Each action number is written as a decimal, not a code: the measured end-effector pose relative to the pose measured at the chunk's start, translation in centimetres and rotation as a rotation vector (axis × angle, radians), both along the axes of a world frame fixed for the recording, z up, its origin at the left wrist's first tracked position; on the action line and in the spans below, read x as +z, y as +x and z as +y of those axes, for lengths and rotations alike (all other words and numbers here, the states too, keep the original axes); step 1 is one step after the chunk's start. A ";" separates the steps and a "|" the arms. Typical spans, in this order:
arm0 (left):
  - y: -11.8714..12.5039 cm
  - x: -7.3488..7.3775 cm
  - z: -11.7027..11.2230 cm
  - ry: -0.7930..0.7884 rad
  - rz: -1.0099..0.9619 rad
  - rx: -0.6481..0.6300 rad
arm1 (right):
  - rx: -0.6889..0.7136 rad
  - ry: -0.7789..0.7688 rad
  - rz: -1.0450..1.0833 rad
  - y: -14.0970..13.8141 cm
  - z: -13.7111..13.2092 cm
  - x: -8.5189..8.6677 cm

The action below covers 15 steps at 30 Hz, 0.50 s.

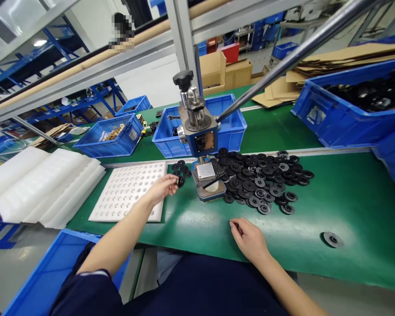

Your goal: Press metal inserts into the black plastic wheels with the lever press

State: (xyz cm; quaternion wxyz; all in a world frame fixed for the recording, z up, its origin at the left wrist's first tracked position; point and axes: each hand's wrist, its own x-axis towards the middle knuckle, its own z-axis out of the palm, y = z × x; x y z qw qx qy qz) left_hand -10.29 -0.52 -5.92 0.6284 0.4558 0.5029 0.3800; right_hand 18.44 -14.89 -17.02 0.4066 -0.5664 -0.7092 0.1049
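Observation:
My left hand (164, 188) pinches a small black plastic disc (181, 181) at its fingertips, just left of the press base (210, 193). Under that forearm lies a white foam tray (100, 210) with rows of holes, many filled with small shiny parts. My right hand (250, 239) rests near the front edge of the green bench with its fingers curled in; whatever may be inside them is hidden. A hand press (202, 131) stands between the hands, with a metal block (206, 171) beneath its ram. To its right spreads a heap of black discs (260, 180).
One loose disc (333, 239) lies at the right on the bench (299, 250). Several more discs (181, 166) sit left of the press. Blue bins (110, 140) line the back, and a large one (342, 118) stands right. The press lever (283, 63) slants up rightward. White foam sheets (42, 184) lie left.

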 end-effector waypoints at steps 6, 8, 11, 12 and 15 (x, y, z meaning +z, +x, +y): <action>-1.0 5.7 11.9 0.263 0.071 0.283 | -0.005 0.064 -0.008 0.1 0.1 0.0; -1.2 5.9 13.9 0.391 0.167 0.379 | 0.000 0.059 0.006 0.1 0.1 0.1; -2.0 4.3 14.4 0.532 0.492 0.451 | 0.013 0.048 0.033 0.1 0.0 0.4; -2.7 3.5 14.0 0.544 0.590 0.462 | 0.017 0.045 0.038 0.1 0.0 0.5; -5.8 1.5 11.9 0.528 0.771 0.534 | 0.028 0.028 0.037 0.2 0.1 0.6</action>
